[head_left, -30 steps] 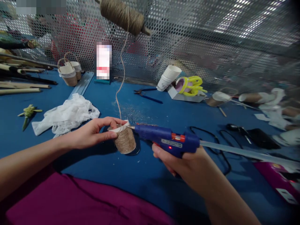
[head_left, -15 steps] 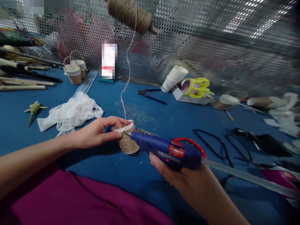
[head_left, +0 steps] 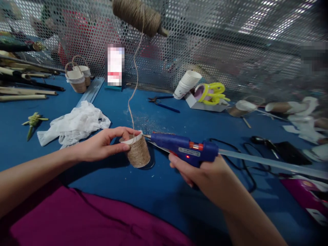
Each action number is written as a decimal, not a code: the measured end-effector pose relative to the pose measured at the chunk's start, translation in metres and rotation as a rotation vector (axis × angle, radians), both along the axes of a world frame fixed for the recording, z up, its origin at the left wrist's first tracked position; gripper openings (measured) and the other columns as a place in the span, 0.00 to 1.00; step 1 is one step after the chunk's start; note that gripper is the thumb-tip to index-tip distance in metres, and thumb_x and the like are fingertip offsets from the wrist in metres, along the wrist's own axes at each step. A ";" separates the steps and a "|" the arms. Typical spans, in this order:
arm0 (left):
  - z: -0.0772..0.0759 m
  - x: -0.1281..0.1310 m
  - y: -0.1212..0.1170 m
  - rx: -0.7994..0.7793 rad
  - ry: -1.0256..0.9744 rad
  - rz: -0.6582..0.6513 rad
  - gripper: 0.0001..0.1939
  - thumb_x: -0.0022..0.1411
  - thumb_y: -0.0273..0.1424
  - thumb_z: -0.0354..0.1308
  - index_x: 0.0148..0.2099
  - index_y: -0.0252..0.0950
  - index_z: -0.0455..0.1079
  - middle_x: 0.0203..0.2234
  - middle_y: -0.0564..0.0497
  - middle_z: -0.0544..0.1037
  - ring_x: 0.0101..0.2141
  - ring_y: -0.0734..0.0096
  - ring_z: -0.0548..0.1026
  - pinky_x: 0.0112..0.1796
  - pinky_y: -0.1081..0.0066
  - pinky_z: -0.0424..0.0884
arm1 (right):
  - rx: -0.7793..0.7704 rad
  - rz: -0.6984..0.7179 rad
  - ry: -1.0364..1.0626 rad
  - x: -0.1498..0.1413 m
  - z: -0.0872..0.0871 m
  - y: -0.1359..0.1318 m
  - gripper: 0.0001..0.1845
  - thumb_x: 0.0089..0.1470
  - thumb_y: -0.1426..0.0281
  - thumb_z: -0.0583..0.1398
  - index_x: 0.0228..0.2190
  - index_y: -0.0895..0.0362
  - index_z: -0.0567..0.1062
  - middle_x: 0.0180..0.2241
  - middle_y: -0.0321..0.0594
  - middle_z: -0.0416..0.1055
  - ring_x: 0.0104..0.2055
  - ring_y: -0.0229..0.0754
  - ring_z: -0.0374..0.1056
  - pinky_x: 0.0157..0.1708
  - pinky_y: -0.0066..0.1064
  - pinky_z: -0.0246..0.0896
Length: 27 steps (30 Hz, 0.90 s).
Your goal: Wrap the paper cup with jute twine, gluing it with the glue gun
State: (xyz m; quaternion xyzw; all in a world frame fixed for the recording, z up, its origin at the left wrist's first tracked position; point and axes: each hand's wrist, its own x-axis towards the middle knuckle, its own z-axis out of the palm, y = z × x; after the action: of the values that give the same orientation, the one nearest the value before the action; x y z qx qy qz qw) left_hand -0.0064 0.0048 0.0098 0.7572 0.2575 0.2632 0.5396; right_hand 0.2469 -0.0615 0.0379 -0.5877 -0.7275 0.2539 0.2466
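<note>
My left hand [head_left: 109,143] grips a small paper cup [head_left: 138,152] by its white rim, thumb outside and fingers over the opening. Twine is wound round the cup's side. A loose strand of twine [head_left: 136,73] runs from the cup's rim up to a big spool [head_left: 138,17]. My right hand [head_left: 194,171] is closed round the handle of a blue glue gun [head_left: 171,141], whose small red light is lit. Its metal nozzle points left, at the right side of the cup's rim. A long clear glue stick [head_left: 266,160] sticks out of its back.
Behind stand two twine-covered cups with handles [head_left: 77,80], a phone [head_left: 114,66], pliers [head_left: 165,103], stacked paper cups [head_left: 188,83] and yellow-handled scissors [head_left: 212,93]. A white cloth [head_left: 79,123] lies at the left. Black cord [head_left: 246,172] loops at the right. A perforated metal screen [head_left: 217,44] closes off the back.
The glue gun has drawn back from the cup's front to the right end of its rim and now lies more level. My left hand keeps hold of the cup.
</note>
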 end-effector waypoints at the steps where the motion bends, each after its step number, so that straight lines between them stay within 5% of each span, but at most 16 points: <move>1: 0.000 0.000 0.000 0.001 0.000 -0.001 0.06 0.62 0.29 0.51 0.32 0.34 0.61 0.53 0.41 0.68 0.54 0.61 0.65 0.50 0.64 0.63 | -0.008 0.036 -0.013 0.001 0.000 0.002 0.09 0.45 0.64 0.58 0.19 0.52 0.75 0.10 0.31 0.61 0.13 0.35 0.59 0.20 0.30 0.61; 10: 0.000 -0.001 -0.002 0.005 -0.002 -0.007 0.06 0.63 0.28 0.51 0.32 0.34 0.62 0.53 0.41 0.67 0.53 0.62 0.66 0.50 0.64 0.63 | -0.279 -0.245 0.183 -0.014 0.001 0.005 0.13 0.47 0.61 0.59 0.18 0.55 0.67 0.09 0.28 0.58 0.12 0.32 0.56 0.13 0.24 0.56; 17: 0.000 -0.001 -0.001 0.003 0.008 -0.001 0.06 0.62 0.29 0.51 0.32 0.34 0.62 0.54 0.42 0.67 0.53 0.62 0.66 0.50 0.64 0.63 | -0.224 -0.079 0.090 0.000 0.000 0.004 0.12 0.49 0.66 0.58 0.17 0.54 0.69 0.09 0.29 0.60 0.13 0.32 0.58 0.17 0.26 0.59; 24: 0.000 0.000 -0.001 0.007 -0.006 -0.003 0.06 0.62 0.29 0.51 0.32 0.34 0.62 0.53 0.41 0.68 0.54 0.61 0.65 0.50 0.63 0.62 | -0.257 -0.207 0.167 -0.009 0.001 0.005 0.14 0.49 0.62 0.58 0.17 0.54 0.67 0.08 0.28 0.57 0.11 0.32 0.56 0.12 0.25 0.56; 27: -0.001 -0.001 -0.001 0.009 -0.006 -0.002 0.06 0.62 0.29 0.51 0.32 0.34 0.62 0.53 0.41 0.68 0.54 0.61 0.65 0.50 0.63 0.62 | -0.212 -0.119 0.135 -0.008 0.002 0.005 0.14 0.49 0.63 0.57 0.16 0.54 0.67 0.08 0.29 0.58 0.11 0.33 0.56 0.13 0.26 0.58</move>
State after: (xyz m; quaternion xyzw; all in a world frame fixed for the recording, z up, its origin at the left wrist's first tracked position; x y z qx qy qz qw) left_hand -0.0073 0.0041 0.0085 0.7591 0.2541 0.2661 0.5370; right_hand 0.2389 -0.0568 0.0395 -0.6343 -0.6422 0.3530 0.2462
